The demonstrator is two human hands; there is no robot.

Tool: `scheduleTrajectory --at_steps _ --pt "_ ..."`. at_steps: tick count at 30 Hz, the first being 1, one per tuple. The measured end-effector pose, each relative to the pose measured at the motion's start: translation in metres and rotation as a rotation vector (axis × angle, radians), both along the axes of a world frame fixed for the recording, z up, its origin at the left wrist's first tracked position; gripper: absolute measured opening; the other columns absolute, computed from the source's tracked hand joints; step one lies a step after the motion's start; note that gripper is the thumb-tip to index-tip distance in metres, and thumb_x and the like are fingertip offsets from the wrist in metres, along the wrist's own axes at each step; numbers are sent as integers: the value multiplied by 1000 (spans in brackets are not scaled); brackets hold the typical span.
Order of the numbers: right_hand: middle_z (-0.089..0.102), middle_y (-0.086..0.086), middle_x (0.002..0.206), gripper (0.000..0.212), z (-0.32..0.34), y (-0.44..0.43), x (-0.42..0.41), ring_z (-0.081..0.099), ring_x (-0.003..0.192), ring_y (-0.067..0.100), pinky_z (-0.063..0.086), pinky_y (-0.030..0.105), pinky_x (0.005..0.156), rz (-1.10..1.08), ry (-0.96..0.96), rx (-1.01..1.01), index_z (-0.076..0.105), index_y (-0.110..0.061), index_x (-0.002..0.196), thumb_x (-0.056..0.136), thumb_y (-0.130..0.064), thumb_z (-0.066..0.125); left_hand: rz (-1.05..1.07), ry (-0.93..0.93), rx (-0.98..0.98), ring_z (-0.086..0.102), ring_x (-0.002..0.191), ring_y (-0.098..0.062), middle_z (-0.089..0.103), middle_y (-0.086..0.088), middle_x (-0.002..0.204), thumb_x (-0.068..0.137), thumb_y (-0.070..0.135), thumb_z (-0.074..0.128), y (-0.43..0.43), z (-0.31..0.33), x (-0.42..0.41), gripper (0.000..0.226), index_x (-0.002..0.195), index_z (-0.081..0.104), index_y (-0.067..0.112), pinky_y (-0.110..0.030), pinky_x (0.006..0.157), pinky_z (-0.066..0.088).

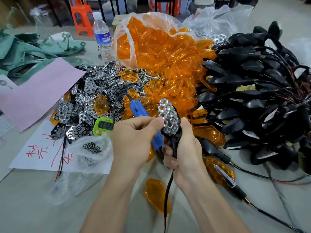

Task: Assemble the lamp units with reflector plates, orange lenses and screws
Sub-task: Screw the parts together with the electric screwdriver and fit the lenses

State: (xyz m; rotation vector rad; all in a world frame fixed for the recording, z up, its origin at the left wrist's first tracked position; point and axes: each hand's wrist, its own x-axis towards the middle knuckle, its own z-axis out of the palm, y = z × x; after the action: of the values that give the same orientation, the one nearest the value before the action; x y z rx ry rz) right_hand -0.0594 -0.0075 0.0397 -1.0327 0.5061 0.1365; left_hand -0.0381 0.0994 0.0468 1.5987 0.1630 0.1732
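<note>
Head view: above the table, the right hand grips a black lamp unit by its stalk, while the left hand pinches the chrome reflector plate lying on its face. Orange lenses spill from a bag behind; screws sit in a bag to the left.

Reflector plates pile left, lens bag far centre, lamp housings heap right, screw bag near-left.

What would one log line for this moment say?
stage: fitting reflector plate | left hand: pinches plate | right hand: grips lamp unit | orange lens: loose on table
</note>
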Motion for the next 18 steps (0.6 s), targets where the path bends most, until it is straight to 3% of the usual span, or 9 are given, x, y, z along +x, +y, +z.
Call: scheduleTrajectory --at_steps 4,7,11,15,18 --pt "53 -1 59 53 0 1 1 43 40 5 30 16 32 -18 22 -12 68 -14 90 103 -58 43 29 -63 227 52 46 -1 68 12 55 82 28 87 -1 -3 1 25 63 78 43 -17 48 41" --pt "57 -2 59 51 -5 4 -1 46 42 5 31 16 33 -23 58 -38 69 -16 90 103 -58 43 28 -68 538 65 59 2 70 21 62 80 39 86 1 4 2 16 67 78 41 -14 52 46" --pt "54 -2 56 56 -9 7 -1 45 43 7 29 19 34 -22 97 -67 67 -15 82 101 -61 42 -40 -36 927 67 68 -14 72 9 66 89 47 76 1 18 2 23 75 80 29 -37 64 54" --pt "49 -1 53 62 -10 9 1 41 41 9 29 21 37 7 116 -120 66 -16 75 99 -67 40 -114 5 1195 65 83 -24 73 0 86 101 49 55 -4 29 3 34 90 75 23 -36 74 52" --pt "53 -3 52 67 -9 10 2 44 40 8 34 22 41 -20 124 -148 72 -24 59 98 -69 41 -124 0 1340 65 89 -25 68 -3 89 105 46 41 -11 33 1 41 94 68 18 -36 77 50"
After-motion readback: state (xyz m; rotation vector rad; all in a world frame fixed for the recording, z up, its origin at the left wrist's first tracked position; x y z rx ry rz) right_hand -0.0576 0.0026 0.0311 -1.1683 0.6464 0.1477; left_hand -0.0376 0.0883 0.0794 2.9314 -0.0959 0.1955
